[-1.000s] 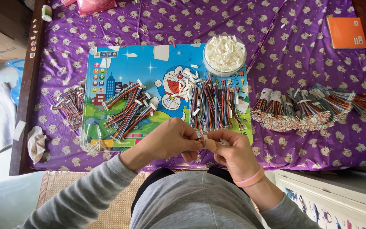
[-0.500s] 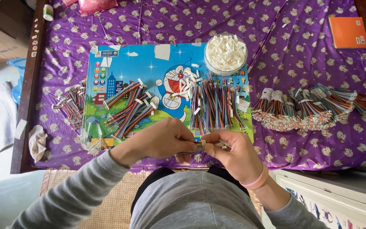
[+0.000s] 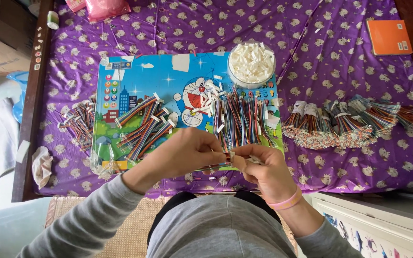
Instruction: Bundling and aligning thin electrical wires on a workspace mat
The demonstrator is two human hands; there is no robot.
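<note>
**Pinching a ribbon cable at the mat's near edge**

Meeting just over the near edge of the cartoon play mat point(image 3: 187, 76), the two hands work on one small piece. The left hand point(image 3: 187, 153) has its fingers curled narrow, thumb and fingertips pinched on the end of a striped ribbon cable point(image 3: 226, 157). The right hand point(image 3: 264, 169), with a pink band at its wrist, is closed in the same way on a small white connector point(image 3: 233, 155) that touches the cable's end.

On the mat, just beyond the hands, lies a spread of loose multicoloured cables point(image 3: 244, 117), running away from the person. Toward the mat's left half rests a heap of cables with white connectors fitted point(image 3: 144, 126). A round clear tub of white connectors point(image 3: 251, 63) stands at the mat's far right corner. Off the mat to its right, bundled cables point(image 3: 350, 122) lie in a row on the purple patterned cloth point(image 3: 311, 28); to its left, a smaller pile point(image 3: 77, 124). An orange booklet point(image 3: 389, 36) lies well beyond the bundles.
</note>
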